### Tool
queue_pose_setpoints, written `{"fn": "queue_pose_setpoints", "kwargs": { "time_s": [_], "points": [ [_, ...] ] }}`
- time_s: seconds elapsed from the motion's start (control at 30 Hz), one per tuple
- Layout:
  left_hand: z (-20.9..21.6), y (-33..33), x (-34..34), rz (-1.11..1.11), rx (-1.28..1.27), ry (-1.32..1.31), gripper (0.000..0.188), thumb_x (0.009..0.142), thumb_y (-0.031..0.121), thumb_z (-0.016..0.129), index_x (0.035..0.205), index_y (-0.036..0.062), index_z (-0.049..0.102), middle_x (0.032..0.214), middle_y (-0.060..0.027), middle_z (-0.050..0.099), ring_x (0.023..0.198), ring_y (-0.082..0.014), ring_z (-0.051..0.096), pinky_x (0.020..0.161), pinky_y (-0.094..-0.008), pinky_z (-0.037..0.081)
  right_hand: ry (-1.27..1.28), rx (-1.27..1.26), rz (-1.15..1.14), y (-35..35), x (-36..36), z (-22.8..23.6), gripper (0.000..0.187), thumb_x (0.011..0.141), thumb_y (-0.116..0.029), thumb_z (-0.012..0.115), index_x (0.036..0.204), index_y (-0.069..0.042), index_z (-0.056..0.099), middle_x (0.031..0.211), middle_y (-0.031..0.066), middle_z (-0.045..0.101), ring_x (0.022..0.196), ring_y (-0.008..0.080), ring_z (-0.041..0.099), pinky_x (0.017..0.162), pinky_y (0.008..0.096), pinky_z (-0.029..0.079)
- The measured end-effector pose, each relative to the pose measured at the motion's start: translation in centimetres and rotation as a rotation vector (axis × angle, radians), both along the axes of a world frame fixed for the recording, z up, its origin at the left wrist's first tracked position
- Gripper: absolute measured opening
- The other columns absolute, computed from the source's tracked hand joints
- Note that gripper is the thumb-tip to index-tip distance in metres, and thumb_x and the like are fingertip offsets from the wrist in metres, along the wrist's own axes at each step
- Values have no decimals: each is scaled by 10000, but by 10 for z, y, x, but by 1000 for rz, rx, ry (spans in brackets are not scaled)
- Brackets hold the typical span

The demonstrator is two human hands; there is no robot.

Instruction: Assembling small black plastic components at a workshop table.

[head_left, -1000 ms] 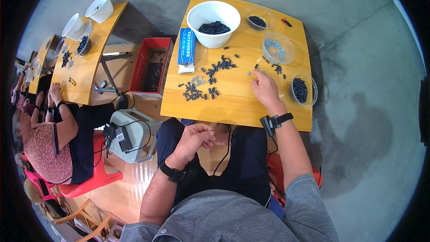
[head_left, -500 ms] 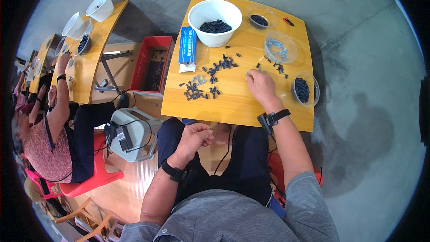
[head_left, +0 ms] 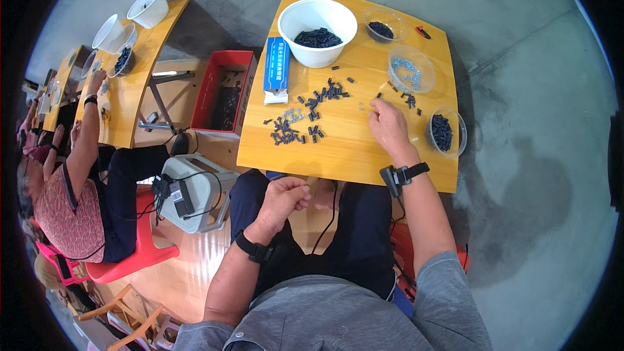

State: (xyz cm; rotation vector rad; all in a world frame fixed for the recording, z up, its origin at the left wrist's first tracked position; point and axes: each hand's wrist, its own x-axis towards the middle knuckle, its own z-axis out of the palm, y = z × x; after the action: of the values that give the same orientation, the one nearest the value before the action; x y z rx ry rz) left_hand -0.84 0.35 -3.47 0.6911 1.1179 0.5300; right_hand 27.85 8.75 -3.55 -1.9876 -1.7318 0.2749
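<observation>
Worktable: yellow-brown top (head_left: 338, 149), beneath the right hand (head_left: 375, 109) and beyond the left hand (head_left: 308, 192).
Neighbouring table: same colour (head_left: 123, 114), well apart to the left of both hands; a seated co-worker (head_left: 68, 214) reaches onto it.
Stool: pale grey (head_left: 203, 195), left of the left hand, a black adapter (head_left: 181, 199) on its top.
Crate: red-walled (head_left: 207, 91), on the floor, left of and beyond the left hand.
Bucket: white (head_left: 317, 58), farther out than the right hand and to its left, part filled with black pieces.
Carton: blue and white (head_left: 276, 68), upper left of the right hand, just beside the bucket.
Left grip: thumb and fingers drawn together over the lap, short of the table edge; any content too small to tell.
Right grip: fingers bent, tips close to the tabletop; gap and content cannot be told.
Tubs: three, clear and round; silver-parts tub (head_left: 429, 68) upper right of the right hand, near black-parts tub (head_left: 462, 135) to its right, far black-parts tub (head_left: 401, 26) beyond it.
Tool: red and black (head_left: 423, 32), beyond the right hand, near the far corner.
Loose black pieces: main scatter (head_left: 331, 91) left of the right hand; smaller group (head_left: 409, 99) to its upper right.
Loose silver bits: pile (head_left: 290, 117) farther left; a few bits (head_left: 361, 106) just beside the right fingertips.
</observation>
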Motion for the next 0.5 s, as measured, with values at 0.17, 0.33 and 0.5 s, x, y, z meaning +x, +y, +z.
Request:
{"fn": "queue_pose_setpoints", "kwargs": {
  "time_s": [0.17, 0.33, 0.5],
  "points": [
    [0, -1, 1, -20, 33, -25, 99, 867, 124, 609, 908, 37, 631, 729, -19, 638, 611, -84, 591, 536, -202, 452, -9, 54, 75, 10, -11, 7, 118, 824, -108, 564, 876, -24, 628, 848, 189, 614, 825, 362, 595, 729, 444, 481],
    [-1, -1, -2, -30, 54, -26, 107, 866, 129, 612, 920, 38, 632, 739, -19, 641, 609, -80, 586, 536, -202, 449, -74, 25, 124, 22, -12, 5, 109, 818, -101, 562, 821, -19, 634, 809, 190, 609, 790, 364, 596, 704, 447, 482],
    [-2, -2, -4, -17, 48, -23, 109, 866, 126, 610, 920, 35, 634, 744, -22, 642, 614, -82, 583, 545, -204, 450, -121, 13, 144, 31, -13, 2, 118, 808, -96, 568, 755, -6, 623, 792, 194, 610, 765, 368, 600, 686, 458, 486]
  ]
}}
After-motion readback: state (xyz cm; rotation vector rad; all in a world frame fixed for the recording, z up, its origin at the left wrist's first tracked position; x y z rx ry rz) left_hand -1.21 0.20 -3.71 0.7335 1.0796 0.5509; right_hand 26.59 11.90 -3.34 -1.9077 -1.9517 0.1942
